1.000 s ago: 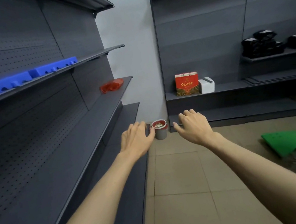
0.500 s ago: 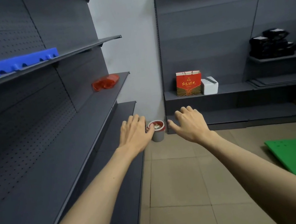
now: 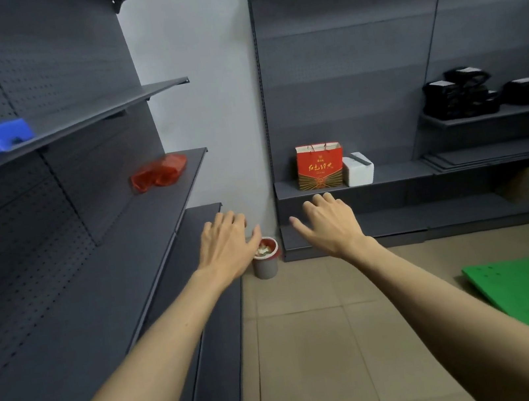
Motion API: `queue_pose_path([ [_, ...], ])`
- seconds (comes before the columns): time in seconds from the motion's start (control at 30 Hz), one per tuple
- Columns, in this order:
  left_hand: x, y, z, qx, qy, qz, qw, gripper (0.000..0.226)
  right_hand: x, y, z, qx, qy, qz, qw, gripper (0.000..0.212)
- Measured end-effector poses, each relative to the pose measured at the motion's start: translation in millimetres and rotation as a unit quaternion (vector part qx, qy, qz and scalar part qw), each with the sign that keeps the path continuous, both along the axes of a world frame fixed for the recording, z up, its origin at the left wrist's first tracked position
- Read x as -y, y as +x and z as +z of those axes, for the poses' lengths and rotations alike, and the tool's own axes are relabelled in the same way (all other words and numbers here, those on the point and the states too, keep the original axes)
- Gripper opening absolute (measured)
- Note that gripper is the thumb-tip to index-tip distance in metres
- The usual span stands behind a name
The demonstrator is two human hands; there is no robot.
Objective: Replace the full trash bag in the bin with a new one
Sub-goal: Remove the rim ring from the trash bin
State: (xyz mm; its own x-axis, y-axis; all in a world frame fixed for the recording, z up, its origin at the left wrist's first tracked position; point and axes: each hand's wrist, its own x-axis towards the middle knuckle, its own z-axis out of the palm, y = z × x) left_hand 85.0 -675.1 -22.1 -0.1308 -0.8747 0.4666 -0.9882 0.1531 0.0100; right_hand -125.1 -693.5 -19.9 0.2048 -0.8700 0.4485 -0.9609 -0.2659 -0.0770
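A small grey bin (image 3: 266,264) stands on the tiled floor in the corner between two shelving units. A red bag lines its rim, and crumpled rubbish (image 3: 263,249) fills it to the top. My left hand (image 3: 226,244) is stretched out in front of me, fingers apart, and covers the bin's left edge in the view. My right hand (image 3: 327,225) is held out to the right of the bin, also spread and holding nothing. Both hands are well short of the bin. A crumpled red plastic bag (image 3: 159,172) lies on the left unit's middle shelf.
Dark grey shelving (image 3: 124,243) runs along my left and across the back. A red gift bag (image 3: 320,165) and a white box (image 3: 358,169) sit on the back shelf. A green board (image 3: 527,292) lies on the floor at right. Black packages (image 3: 468,95) fill a right shelf.
The view has moved closer to the corner, so the bin appears larger and nearer. Both hands stay outstretched and spread, holding nothing throughout.
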Motion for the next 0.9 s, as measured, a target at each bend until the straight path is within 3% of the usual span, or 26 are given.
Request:
queue_pose_path([
  [0.9,361,-27,-7,-0.014,0.053,0.060,0.997,0.046,381,-17,-16,0.003,0.031,0.057,0.998,0.053],
])
